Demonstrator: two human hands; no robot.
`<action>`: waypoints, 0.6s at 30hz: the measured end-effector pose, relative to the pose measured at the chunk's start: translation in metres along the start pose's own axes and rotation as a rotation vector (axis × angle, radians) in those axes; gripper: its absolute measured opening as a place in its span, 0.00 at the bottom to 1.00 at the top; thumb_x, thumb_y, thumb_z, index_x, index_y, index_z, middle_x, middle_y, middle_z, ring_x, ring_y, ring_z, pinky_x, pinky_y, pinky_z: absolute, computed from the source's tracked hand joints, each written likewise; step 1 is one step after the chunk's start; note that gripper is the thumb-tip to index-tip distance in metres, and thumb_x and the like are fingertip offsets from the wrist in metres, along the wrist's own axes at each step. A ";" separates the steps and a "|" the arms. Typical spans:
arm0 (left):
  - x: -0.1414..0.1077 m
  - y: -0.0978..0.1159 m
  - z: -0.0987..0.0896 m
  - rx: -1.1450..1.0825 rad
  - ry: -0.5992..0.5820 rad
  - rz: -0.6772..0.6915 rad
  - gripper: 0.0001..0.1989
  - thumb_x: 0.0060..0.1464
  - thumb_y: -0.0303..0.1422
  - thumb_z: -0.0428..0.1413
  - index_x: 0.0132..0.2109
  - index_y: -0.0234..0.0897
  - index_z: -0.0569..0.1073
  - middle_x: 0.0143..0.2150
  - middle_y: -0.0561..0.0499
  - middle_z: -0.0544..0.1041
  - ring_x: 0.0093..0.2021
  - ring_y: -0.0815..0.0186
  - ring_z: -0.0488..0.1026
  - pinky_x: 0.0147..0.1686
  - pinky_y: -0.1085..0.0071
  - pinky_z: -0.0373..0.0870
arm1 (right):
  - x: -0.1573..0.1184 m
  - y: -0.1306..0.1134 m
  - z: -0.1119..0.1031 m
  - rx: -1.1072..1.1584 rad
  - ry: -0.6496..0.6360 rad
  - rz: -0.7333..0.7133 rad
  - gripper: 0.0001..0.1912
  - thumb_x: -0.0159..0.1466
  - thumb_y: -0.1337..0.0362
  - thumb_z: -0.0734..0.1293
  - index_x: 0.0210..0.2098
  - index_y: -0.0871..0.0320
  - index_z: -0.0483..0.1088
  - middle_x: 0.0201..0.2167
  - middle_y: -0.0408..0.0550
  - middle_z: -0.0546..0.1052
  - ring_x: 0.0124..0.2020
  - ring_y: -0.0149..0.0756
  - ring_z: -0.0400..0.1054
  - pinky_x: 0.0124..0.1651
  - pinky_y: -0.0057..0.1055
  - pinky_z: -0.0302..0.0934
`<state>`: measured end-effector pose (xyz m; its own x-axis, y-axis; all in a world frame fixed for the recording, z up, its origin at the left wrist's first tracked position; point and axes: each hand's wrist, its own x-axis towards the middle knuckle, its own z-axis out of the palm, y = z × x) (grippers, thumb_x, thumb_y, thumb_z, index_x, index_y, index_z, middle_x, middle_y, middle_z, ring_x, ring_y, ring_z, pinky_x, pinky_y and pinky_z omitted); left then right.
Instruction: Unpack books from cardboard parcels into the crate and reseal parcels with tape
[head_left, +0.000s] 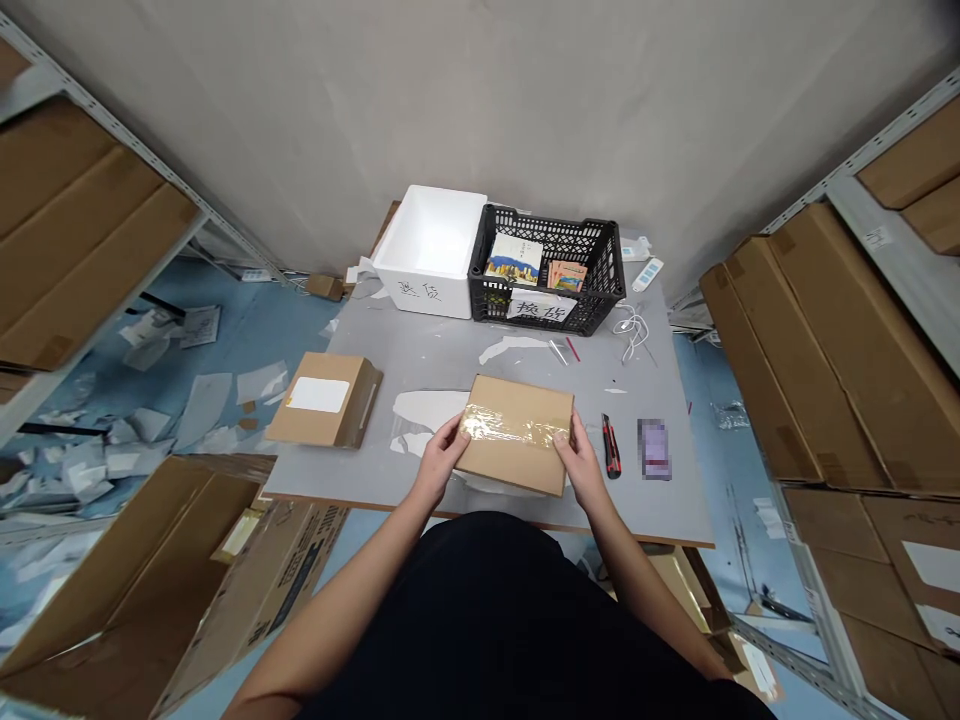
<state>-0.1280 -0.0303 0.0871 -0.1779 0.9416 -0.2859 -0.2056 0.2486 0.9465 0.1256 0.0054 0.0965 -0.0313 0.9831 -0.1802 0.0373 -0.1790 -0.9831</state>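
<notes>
A small cardboard box [517, 425], with shiny clear tape across its top, is held between both my hands above the front of the table. My left hand [441, 452] grips its left end, thumb on top. At the right end, my right hand [581, 460] holds it the same way; the fingers underneath are hidden. To the right lies a red and black utility knife [610, 447], apart from my hand. A second cardboard box [322, 400] with a white label sits on the table's left side.
At the back of the grey table [450, 350] stand a white foam box [427, 290] and a black plastic crate [547, 310] holding booklets. A white cable [634, 330] and a blurred purple item [655, 450] lie right. Shelves with cartons flank both sides; a large open carton [150, 580] stands lower left.
</notes>
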 end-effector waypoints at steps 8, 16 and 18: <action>-0.002 0.015 -0.017 0.087 0.047 0.059 0.28 0.53 0.44 0.61 0.59 0.42 0.71 0.61 0.45 0.71 0.59 0.53 0.69 0.58 0.59 0.66 | 0.006 -0.002 0.029 -0.534 -0.133 -0.414 0.24 0.66 0.64 0.60 0.61 0.45 0.67 0.65 0.45 0.63 0.67 0.46 0.52 0.69 0.48 0.46; 0.012 -0.021 -0.011 0.144 0.023 0.040 0.23 0.53 0.44 0.60 0.55 0.41 0.74 0.58 0.43 0.74 0.60 0.54 0.69 0.61 0.57 0.62 | -0.001 0.001 -0.032 -0.643 0.068 -0.264 0.24 0.64 0.54 0.65 0.59 0.48 0.69 0.56 0.53 0.70 0.58 0.52 0.62 0.65 0.53 0.52; 0.020 -0.038 -0.016 0.176 0.091 -0.008 0.24 0.52 0.44 0.61 0.53 0.39 0.74 0.58 0.41 0.73 0.60 0.53 0.68 0.61 0.56 0.61 | 0.005 0.009 -0.059 -0.601 0.130 -0.155 0.26 0.61 0.50 0.67 0.57 0.49 0.71 0.56 0.54 0.70 0.59 0.52 0.61 0.65 0.52 0.50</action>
<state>-0.1393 -0.0242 0.0431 -0.2648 0.9169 -0.2986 -0.0374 0.2996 0.9533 0.1851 0.0114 0.0888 0.0389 0.9992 0.0055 0.5974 -0.0188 -0.8017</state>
